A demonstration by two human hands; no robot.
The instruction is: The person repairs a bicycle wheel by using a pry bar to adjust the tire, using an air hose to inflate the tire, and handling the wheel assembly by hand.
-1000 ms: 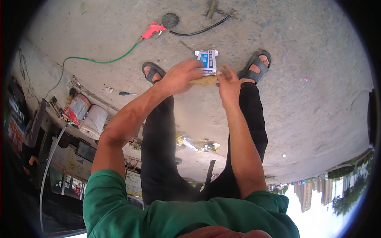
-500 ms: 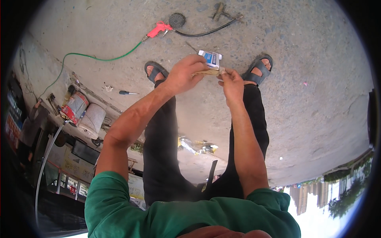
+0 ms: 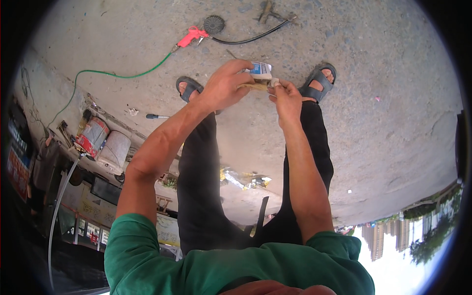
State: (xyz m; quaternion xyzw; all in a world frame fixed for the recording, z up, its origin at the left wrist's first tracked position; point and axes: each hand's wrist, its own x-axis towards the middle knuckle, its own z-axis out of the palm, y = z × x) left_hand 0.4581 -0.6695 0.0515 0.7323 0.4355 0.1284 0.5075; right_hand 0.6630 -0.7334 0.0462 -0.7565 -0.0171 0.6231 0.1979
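A small white and blue carton (image 3: 260,69) is held over the concrete, between my feet. My left hand (image 3: 227,87) is closed around its left side, and a brown, paper-like piece (image 3: 255,86) sits in the same grip below it. From the other side, my right hand (image 3: 287,100) pinches a small pale piece (image 3: 273,83) between thumb and fingers, right beside the carton's lower corner. What that piece is, and whether it joins the carton, is too small to make out.
Ahead on the ground lies a red tyre inflator gun (image 3: 191,36) with a round gauge (image 3: 214,23), a green hose (image 3: 123,76) and a black hose (image 3: 260,38). A screwdriver (image 3: 156,116) rests at left, near a red and white bucket (image 3: 92,133) and a pale tub (image 3: 114,150).
The carton has tilted and come slightly nearer, with more of it covered by my left fingers. My right fingers have shifted a little at the pale piece. The view has moved slightly.
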